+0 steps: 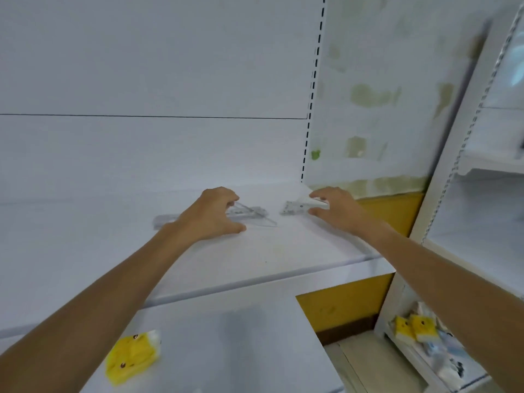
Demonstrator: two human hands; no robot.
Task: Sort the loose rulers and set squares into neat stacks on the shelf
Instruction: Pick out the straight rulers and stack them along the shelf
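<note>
Head view – clear set square [256,215] blurred, left hand [211,214] half-covering

Two bare forearms in view, no sleeves visible up to frame edge. Left hand [211,215] bare: no glove, ring, watch or band seen. Right hand [334,207] bare likewise; short nails, one fingertip nail looks dark. Wrists unadorned.

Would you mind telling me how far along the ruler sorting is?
Early stage. No finished stack shows yet. The left hand rests on clear rulers and a set square lying loosely overlapped; the right hand grips a small bundle. Squaring both piles remains.
</note>
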